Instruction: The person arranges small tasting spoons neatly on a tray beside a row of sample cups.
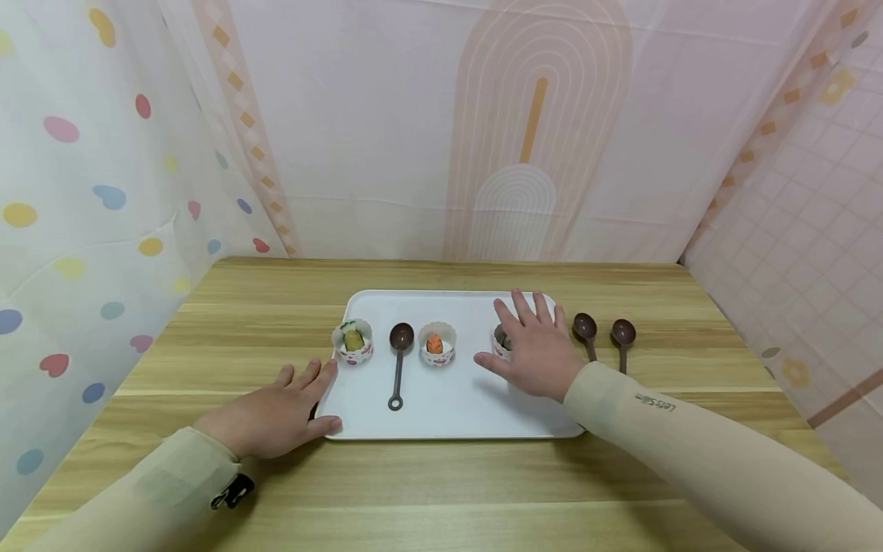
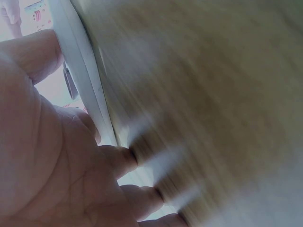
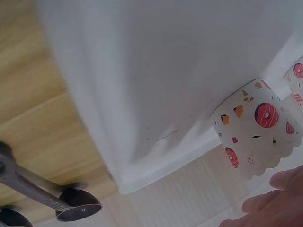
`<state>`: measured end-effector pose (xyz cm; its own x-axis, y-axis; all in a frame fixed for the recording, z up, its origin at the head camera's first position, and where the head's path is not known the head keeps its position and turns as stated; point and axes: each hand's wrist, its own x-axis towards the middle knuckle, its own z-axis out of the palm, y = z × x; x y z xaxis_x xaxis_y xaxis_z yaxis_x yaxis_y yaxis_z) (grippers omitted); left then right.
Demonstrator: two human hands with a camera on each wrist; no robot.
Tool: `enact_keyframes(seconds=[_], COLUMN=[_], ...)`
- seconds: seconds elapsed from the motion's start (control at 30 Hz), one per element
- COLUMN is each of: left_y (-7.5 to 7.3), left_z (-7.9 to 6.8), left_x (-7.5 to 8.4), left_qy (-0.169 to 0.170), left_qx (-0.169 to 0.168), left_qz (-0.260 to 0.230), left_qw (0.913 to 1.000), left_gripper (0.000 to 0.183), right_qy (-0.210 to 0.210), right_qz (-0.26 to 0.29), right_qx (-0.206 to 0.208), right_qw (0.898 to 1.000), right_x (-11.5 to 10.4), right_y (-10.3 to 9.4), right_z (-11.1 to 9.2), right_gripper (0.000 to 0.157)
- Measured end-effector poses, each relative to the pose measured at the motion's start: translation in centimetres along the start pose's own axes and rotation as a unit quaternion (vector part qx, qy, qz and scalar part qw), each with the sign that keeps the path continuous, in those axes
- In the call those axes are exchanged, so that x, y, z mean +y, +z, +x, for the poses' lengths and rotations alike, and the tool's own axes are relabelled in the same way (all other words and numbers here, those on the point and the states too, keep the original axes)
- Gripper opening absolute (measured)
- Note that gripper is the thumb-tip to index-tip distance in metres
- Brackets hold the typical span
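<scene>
A white tray (image 1: pixel 441 406) lies on the wooden table. My left hand (image 1: pixel 276 418) is at its left edge, fingers straight and thumb over the rim; the left wrist view shows the palm beside the tray's edge. Above the tray's right side, my right hand (image 1: pixel 538 349) has its fingers spread and partly hides a paper baking cup (image 1: pixel 501 353) with something dark inside. In the right wrist view this printed cup (image 3: pixel 258 127) stands near the fingertips (image 3: pixel 286 178); contact is unclear. Another paper cup (image 1: pixel 354 357) holds a yellow-green piece, and the middle cup (image 1: pixel 438 359) an orange piece.
A brown measuring spoon (image 1: pixel 398 372) lies on the tray between the left and middle cups. Two more brown spoons, one nearer (image 1: pixel 585 327) and one farther right (image 1: pixel 624 333), lie on the table (image 1: pixel 441 491) beyond the tray. Patterned curtains (image 1: pixel 372 153) hang behind.
</scene>
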<state>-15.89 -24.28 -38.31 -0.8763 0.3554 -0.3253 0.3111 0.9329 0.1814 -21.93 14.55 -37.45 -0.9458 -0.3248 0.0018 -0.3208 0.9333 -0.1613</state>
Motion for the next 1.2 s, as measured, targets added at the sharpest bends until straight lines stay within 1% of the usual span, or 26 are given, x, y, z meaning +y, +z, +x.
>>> enact_keyframes(seconds=[0.17, 0.4, 0.6, 0.73, 0.9, 1.2], left_y=[-0.1, -0.1, 0.0, 0.0, 0.0, 0.0], left_z=[-0.1, -0.1, 0.0, 0.1, 0.0, 0.0], left_x=[0.1, 0.0, -0.1, -0.1, -0.1, 0.0], left_qy=[0.000, 0.000, -0.001, -0.002, -0.004, 0.000], left_qx=[0.000, -0.002, -0.004, -0.005, -0.007, -0.003], left_qz=[0.000, 0.000, -0.001, -0.001, -0.002, -0.002], left_qw=[1.0000, 1.0000, 1.0000, 1.0000, 1.0000, 1.0000], left_gripper=[0.100, 0.101, 0.101, 0.101, 0.101, 0.100], right_qy=[0.006, 0.016, 0.026, 0.029, 0.039, 0.045], right_qz=[0.009, 0.021, 0.015, 0.014, 0.024, 0.034], right_qx=[0.000, 0.011, 0.006, 0.009, 0.006, 0.010], right_qw=[1.000, 1.000, 1.000, 0.999, 0.999, 0.998], right_x=[0.6, 1.4, 2.0, 2.4, 2.8, 4.1], right_y=[-0.1, -0.3, -0.3, -0.4, -0.5, -0.5], right_z=[-0.3, -0.7, -0.7, -0.8, -1.1, -1.6], right_gripper=[0.097, 0.095, 0.098, 0.099, 0.100, 0.095])
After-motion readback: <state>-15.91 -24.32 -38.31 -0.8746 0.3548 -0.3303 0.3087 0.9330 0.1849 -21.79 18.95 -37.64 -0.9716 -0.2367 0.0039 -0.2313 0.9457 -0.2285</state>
